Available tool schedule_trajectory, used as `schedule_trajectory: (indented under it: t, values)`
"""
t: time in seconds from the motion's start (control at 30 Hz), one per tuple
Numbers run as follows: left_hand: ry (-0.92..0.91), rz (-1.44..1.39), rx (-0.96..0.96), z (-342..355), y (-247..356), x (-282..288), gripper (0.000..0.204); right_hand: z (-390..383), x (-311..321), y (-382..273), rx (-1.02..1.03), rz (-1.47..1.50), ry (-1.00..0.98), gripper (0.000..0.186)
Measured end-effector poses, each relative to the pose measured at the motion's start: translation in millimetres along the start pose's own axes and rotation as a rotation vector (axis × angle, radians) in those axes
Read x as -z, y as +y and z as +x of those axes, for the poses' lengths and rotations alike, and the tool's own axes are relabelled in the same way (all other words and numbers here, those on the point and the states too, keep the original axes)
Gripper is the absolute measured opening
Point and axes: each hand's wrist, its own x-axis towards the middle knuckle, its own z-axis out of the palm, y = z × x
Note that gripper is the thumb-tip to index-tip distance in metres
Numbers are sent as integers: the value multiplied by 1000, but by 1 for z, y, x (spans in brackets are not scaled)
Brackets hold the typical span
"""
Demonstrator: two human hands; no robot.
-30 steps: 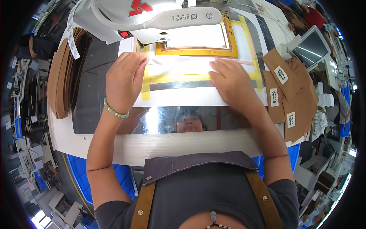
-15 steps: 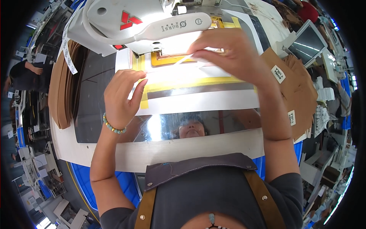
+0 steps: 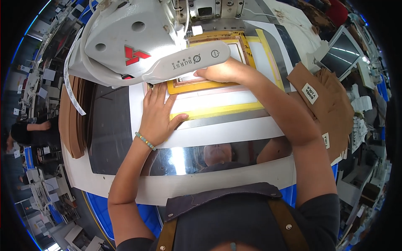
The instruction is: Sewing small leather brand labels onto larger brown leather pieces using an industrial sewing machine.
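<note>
My left hand (image 3: 159, 119) lies flat with fingers stretched over the left side of a white sheet (image 3: 209, 129) edged with yellow tape (image 3: 217, 111). Its fingertips reach up beside a yellow-orange frame (image 3: 192, 88), near the sewing machine head (image 3: 121, 54). My right hand (image 3: 222, 72) reaches into the frame from the right, its thumb and fingers drawn together low over the white area inside. A long pale lamp (image 3: 188, 62) hangs over this hand and hides part of the fingers. Whatever they pinch is too small and covered to make out.
Stacked brown pieces (image 3: 73, 121) stand left of the machine. More brown pieces (image 3: 324, 96) with white labels fan out at right, beside a tilted screen (image 3: 341, 50). A shiny metal plate (image 3: 217, 157) borders the near table edge (image 3: 209, 182). A white tape (image 3: 71, 92) dangles at left.
My left hand has opened from a pinch and come down flat on the sheet. The right hand, which held a small white strip in the air, has lowered into the frame beneath the lamp.
</note>
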Motion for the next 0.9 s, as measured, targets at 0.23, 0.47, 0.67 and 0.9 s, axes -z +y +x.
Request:
schedule_trajectory:
  t: [0.23,0.47,0.67,0.9]
  values:
    - [34,-2,22,1,3,0,89,2,-7,0,86,-91,171,14]
    - [10,-16,38,0,4,0,89,1,-5,-5,39,-22,63,12]
    - [5,-19,43,1,5,1,89,8,-17,-12,60,64,51,11]
    - [16,3,58,3,7,1,86,9,7,-7,10,124,-107,11]
